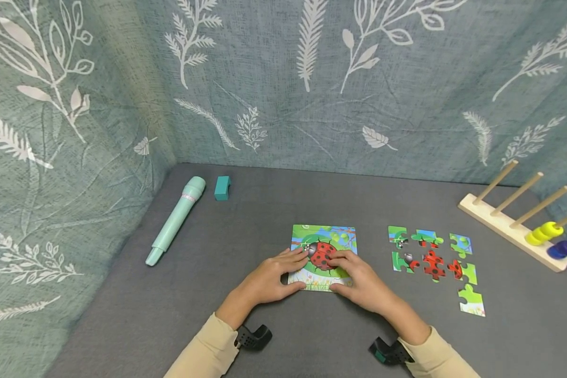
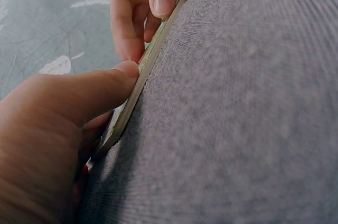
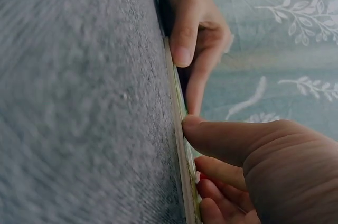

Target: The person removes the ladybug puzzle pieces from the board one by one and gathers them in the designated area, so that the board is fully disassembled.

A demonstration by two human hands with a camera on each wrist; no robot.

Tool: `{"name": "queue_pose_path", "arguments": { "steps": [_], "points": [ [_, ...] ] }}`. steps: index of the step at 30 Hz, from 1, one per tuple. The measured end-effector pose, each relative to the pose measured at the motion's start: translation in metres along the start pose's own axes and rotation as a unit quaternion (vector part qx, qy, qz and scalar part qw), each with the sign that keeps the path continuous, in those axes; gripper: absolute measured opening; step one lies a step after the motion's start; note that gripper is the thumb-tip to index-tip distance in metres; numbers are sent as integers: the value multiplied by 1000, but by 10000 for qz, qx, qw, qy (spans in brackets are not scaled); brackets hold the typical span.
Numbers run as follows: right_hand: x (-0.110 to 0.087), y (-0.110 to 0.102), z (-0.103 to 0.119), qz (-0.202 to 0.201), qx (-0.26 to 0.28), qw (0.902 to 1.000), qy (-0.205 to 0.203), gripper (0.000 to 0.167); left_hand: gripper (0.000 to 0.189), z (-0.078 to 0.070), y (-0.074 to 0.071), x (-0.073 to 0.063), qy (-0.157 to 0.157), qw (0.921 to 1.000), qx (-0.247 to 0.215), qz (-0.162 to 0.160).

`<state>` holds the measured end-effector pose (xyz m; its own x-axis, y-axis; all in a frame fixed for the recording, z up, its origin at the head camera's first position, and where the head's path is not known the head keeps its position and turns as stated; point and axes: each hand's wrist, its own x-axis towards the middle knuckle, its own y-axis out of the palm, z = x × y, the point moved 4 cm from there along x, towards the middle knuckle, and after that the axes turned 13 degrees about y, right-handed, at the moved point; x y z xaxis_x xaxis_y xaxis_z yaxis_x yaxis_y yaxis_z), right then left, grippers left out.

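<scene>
A square ladybug picture board lies flat on the grey table in the head view. My left hand rests on its left side, fingers stretched over the picture and thumb at the near edge. On the right side lies my right hand, fingertips on the picture and thumb near the front edge. Seen low from the left wrist, the board's thin edge runs beneath both thumbs. The right wrist view also shows the board's edge, with the right thumb touching it. Parts of the picture are hidden under the hands.
Several loose ladybug puzzle pieces lie right of the board. Farther right stands a wooden peg base with yellow rings and blue rings. At the back left are a mint-green stick with a thicker head and a teal block.
</scene>
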<state>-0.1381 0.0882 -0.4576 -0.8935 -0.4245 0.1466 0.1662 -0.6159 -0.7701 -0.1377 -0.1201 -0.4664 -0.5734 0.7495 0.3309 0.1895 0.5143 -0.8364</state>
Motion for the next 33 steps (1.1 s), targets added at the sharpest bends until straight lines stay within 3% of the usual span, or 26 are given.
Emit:
{"name": "queue_pose_path", "arguments": {
  "steps": [21, 33],
  "points": [
    [-1, 2, 0, -341, 411, 9985, 92, 42, 54, 1, 1, 0, 64, 10000, -4, -55],
    [-1, 1, 0, -352, 463, 9976, 373, 40, 54, 1, 0, 0, 120, 9999, -13, -103]
  ]
}}
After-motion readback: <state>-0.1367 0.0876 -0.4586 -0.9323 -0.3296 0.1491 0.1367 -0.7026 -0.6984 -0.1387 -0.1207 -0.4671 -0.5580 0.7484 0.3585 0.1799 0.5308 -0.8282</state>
